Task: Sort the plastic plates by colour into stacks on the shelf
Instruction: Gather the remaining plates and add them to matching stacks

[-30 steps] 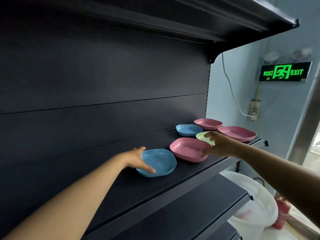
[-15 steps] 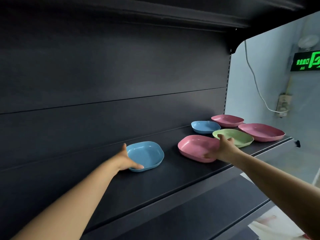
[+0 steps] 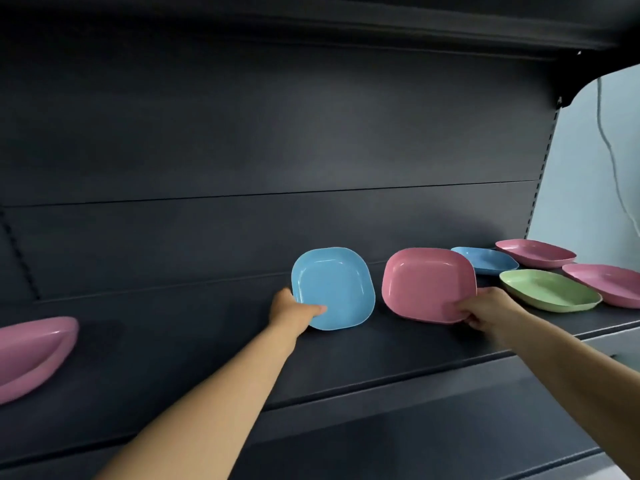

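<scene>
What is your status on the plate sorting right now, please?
Left hand grips blue plate, tilted up. Right hand grips pink plate, also tilted. No stacks yet. Nothing in the way.

- Bare dark shelf (image 3: 180, 348) runs across the lower left of the frame, between the pink plate at the left edge (image 3: 33, 355) and the blue plate (image 3: 333, 287) held tilted at centre.
- A narrow gap of bare shelf separates that blue plate from the tilted pink plate (image 3: 428, 284) right of centre.
- The right of the frame is crowded: a green plate (image 3: 550, 295), a second blue plate (image 3: 488, 259) and two more pink plates (image 3: 535, 252) (image 3: 609, 284) lie close together.
- The upper shelf (image 3: 346, 26) overhangs along the top of the frame.
</scene>
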Available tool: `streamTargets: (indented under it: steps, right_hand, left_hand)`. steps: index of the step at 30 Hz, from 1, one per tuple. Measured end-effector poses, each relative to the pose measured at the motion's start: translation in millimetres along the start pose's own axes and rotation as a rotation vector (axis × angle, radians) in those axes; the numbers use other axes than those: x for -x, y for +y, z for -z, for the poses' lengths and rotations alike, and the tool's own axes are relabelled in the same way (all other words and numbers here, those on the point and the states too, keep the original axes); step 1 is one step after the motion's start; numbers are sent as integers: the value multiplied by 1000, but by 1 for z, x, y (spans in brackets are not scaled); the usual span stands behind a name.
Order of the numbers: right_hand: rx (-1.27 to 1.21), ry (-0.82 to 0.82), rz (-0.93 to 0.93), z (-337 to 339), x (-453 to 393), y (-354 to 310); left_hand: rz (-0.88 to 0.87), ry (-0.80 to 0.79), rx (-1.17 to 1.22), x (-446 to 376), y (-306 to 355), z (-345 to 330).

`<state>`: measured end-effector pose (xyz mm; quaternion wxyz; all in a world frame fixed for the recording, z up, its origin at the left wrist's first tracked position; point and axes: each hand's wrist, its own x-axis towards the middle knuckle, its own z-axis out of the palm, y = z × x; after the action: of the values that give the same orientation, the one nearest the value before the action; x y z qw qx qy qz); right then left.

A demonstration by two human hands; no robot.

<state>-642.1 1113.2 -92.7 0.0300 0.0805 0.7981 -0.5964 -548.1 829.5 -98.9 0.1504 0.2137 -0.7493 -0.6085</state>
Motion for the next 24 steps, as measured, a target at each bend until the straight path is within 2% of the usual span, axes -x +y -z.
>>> streamTargets:
  steps: [3, 9, 18, 24]
  right_hand:
    - [-116, -45, 3, -23, 23, -11]
    - [-195, -206, 70, -97, 86, -53]
    - [-204, -463, 149, -269, 210, -121]
    - [-84, -482, 131, -383, 268, -122]
  left_hand:
    - [8, 5, 78, 10, -4, 29]
    - [-21, 79, 181, 30, -1, 119]
    - [-40, 314, 150, 52, -26, 341]
    - [-18, 464, 175, 68, -62, 477]
